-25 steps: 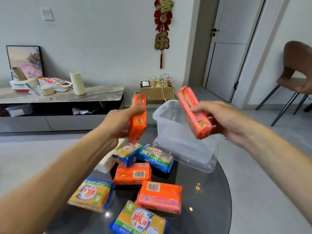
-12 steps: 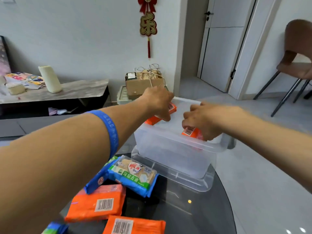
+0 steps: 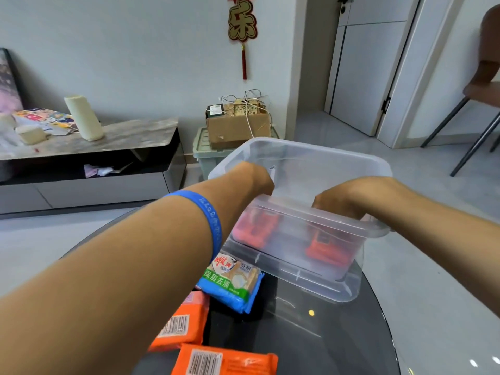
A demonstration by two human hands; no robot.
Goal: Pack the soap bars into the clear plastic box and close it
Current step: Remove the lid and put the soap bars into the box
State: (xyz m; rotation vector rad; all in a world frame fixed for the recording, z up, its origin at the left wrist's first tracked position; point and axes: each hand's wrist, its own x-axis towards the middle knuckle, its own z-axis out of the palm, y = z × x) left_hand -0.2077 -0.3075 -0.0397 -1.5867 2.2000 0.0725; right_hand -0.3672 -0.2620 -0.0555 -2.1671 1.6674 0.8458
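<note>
1. Head view, hand pose: both forearms reach forward and down into the clear plastic box, which sits on the dark round glass table.
2. The left hand enters over the box's left rim, wrist bent downward. A blue wristband circles the left forearm.
3. The right hand enters over the near rim on the right, knuckles up and fingers curled downward inside the box.
4. Grip state: the fingers of both hands are hidden below the rim and behind the cloudy near wall. Whether either hand holds or has released a bar cannot be told.
5. Hard to make out: two orange soap bars show only as blurred shapes through the wall, the left bar below the left hand and the right bar below the right hand. Their long axes cannot be told.
6. Outside the box: a blue-and-green wrapped soap bar lies just beside the box's near left corner, long axis running from near right to far left.
7. Two orange wrapped bars lie nearer the camera, barcodes up: one partly hidden by the left forearm, one cut off by the lower frame edge.
</note>
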